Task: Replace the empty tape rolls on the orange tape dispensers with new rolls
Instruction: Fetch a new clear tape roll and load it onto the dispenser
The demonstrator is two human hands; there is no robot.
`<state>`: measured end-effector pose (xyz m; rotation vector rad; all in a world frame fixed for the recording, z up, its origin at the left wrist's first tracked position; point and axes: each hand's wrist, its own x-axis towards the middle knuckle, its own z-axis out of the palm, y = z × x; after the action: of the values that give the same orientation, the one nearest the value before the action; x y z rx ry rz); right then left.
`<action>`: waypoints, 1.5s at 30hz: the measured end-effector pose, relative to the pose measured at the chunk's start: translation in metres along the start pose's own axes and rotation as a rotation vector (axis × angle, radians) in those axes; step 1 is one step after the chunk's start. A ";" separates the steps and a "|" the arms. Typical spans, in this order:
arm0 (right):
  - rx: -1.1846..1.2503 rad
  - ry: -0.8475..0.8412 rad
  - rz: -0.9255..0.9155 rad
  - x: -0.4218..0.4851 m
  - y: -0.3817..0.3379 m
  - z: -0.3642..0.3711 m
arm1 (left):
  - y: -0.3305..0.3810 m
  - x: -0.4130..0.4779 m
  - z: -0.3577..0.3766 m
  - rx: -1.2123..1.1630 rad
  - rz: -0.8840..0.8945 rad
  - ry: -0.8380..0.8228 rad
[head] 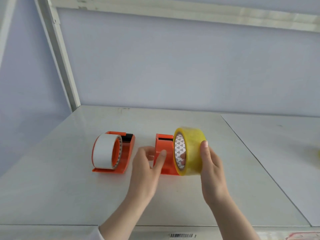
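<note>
On a white table [69,187] set against a pale wall [173,66], a person works on two orange tape dispensers standing side by side, well apart. The left hand [147,163] holds the right dispenser [167,160], thumb laid on its near face and fingers curled at its left edge. The right hand [210,168] grips a yellow tape roll [192,146], thumb over the outer band and fingertips showing inside the printed core. The roll stands upright on edge against that dispenser's right side, hiding part of it; whether it sits on the hub cannot be told.

The left dispenser [127,153] stands untouched with a white roll [103,151] mounted on it, a strip of bare tabletop between it and the left hand.

A dark seam [259,163] runs diagonally just right of the right hand, where a second white surface [285,153] adjoins the table. A white metal post [60,58] rises from the table's far left corner, and a rail [190,13] crosses overhead. Bare tabletop stretches behind both dispensers to the wall and in front of them to the near edge, where a barcode label [181,235] is stuck. A blurred yellow shape shows at the far right edge, too cropped to identify.
</note>
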<state>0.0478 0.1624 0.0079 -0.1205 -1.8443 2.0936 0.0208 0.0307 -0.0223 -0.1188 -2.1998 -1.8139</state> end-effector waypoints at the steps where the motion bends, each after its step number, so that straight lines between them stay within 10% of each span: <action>1: -0.013 0.003 -0.004 0.001 0.002 0.003 | -0.001 0.000 0.002 0.004 -0.026 -0.062; 14: -0.110 0.072 -0.102 0.012 0.010 0.005 | 0.000 0.009 0.007 -0.020 -0.007 -0.204; 21: -0.004 0.262 -0.115 0.021 -0.033 -0.014 | 0.021 0.016 -0.010 -0.027 0.277 0.123; 29: 0.181 -0.413 0.185 0.039 -0.061 -0.018 | 0.072 0.031 -0.012 -0.381 0.057 -0.659; 37: -0.139 0.423 -0.244 0.006 -0.035 -0.019 | 0.063 -0.003 -0.003 -0.430 0.024 -0.394; 45: -0.153 0.092 -0.226 -0.023 -0.011 0.013 | 0.059 -0.019 0.023 -0.347 0.112 -0.308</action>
<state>0.0681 0.1434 0.0169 -0.0429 -1.8670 1.7665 0.0497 0.0676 0.0246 -0.6171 -1.9868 -2.2166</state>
